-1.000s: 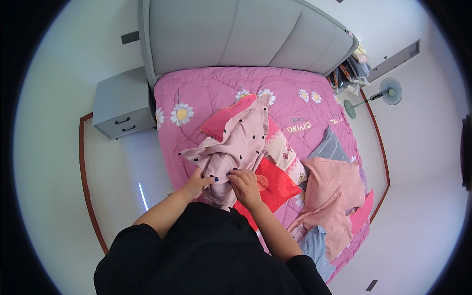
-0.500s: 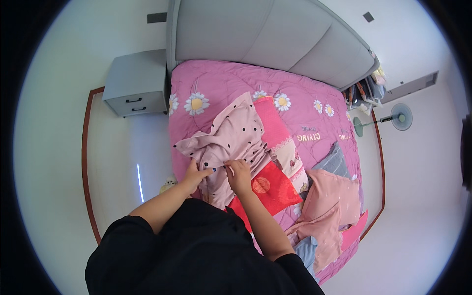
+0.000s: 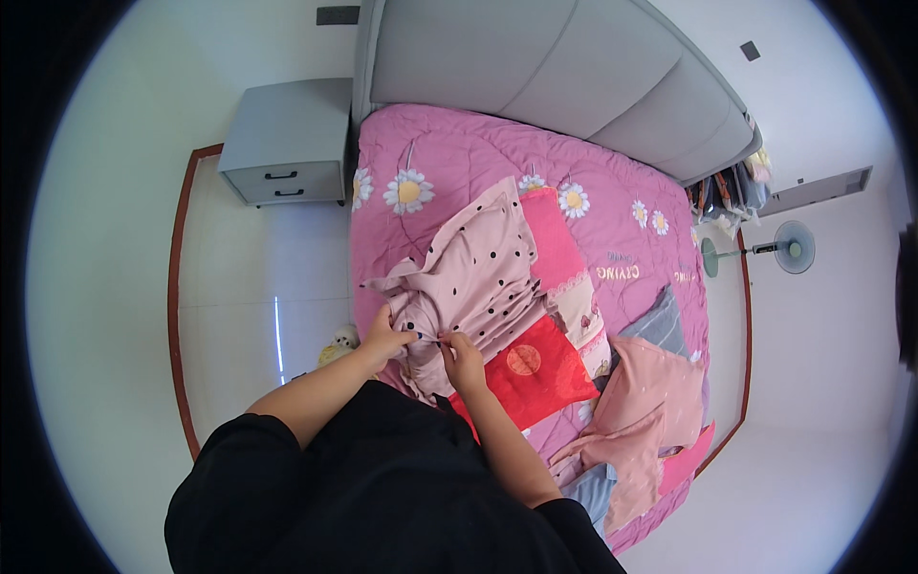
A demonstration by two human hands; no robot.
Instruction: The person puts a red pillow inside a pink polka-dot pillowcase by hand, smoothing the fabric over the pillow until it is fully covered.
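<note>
Head view: the left hand (image 3: pixel 387 335) grips the edge of a pale pink polka-dot cloth (image 3: pixel 469 273) between thumb and fingers, and the right hand (image 3: pixel 464 364), just beside it, pinches the same fabric at its fingertips. On the bed, the cloth's long axis slants from the hands up to the right, its far end pointing toward the grey headboard (image 3: pixel 535 77), with a red cover (image 3: pixel 555 378) to its right. Farther right, pale lettering (image 3: pixel 618 273) marks the pink quilt (image 3: pixel 459 143).

Pretty clearly a bedroom I'm standing in: pink daisy-print quilt (image 3: pixel 478 143), padded grey headboard (image 3: pixel 555 81), boxy grey two-drawer nightstand (image 3: pixel 287 139).
</note>
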